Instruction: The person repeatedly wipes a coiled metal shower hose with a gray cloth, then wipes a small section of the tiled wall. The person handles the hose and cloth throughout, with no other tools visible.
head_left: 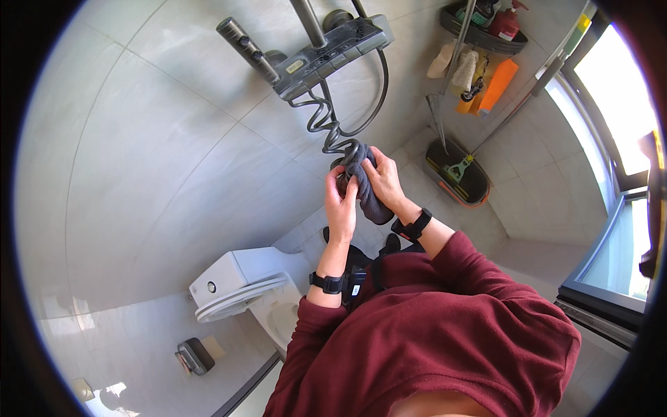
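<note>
A dark grey cloth hangs from my right hand, whose fingers are wrapped round it. Close beside it, my left hand closes round the lower end of a dark coiled hose. The cloth lies against the coil between both hands. What sits inside my left palm is mostly hidden. Above, the hose runs up to a dark grey shower fixture on the wall.
A white toilet stands at lower left, near a wall-mounted paper holder. To the right, a dark bucket holds a long-handled green-headed tool. A corner shelf carries bottles, with cloths hanging below. An open window juts in at far right.
</note>
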Demonstrator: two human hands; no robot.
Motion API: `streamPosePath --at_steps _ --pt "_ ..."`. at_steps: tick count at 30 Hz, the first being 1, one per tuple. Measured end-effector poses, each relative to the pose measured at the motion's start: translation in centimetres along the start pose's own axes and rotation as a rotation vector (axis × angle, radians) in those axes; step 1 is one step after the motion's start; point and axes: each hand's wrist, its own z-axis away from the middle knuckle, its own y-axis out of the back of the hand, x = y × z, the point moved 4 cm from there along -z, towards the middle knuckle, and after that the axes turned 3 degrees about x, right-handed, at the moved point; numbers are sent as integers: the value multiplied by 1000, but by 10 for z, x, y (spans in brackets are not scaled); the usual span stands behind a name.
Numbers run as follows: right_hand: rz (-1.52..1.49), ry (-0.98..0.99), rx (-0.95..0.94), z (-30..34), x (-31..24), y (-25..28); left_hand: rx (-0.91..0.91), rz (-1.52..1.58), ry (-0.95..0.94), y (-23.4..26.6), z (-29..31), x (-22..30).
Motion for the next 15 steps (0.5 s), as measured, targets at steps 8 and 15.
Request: streamPosePath --at_steps 8,15 --pt "-1208 -694 16 0 46 -13 223 334 37 33 -13 -4" --pt "-1383 -816 -330 41 18 -24 68 220 117 23 -21 -15"
